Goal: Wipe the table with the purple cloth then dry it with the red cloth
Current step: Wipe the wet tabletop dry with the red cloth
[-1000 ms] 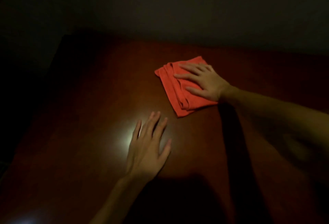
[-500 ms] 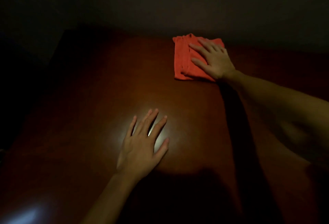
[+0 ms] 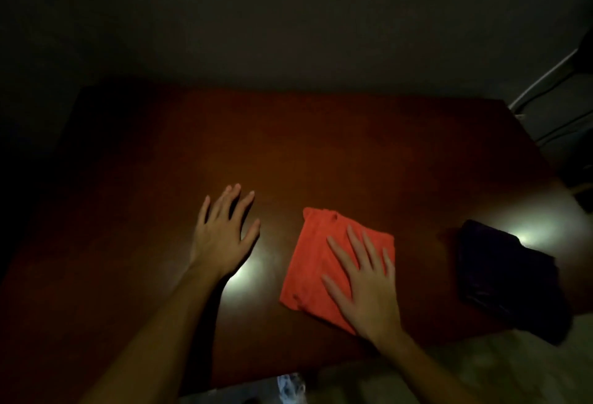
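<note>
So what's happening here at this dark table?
A person is drying a reddish-brown table by hand. The right hand presses flat on a folded red cloth near the table's front edge. The left hand rests open on the bare wood beside it. A dark purple cloth lies untouched at the right, overhanging the front corner.

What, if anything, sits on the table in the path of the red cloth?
Only the purple cloth, at the table's right edge. The right hand lies flat on the red cloth; the left hand rests beside it.
</note>
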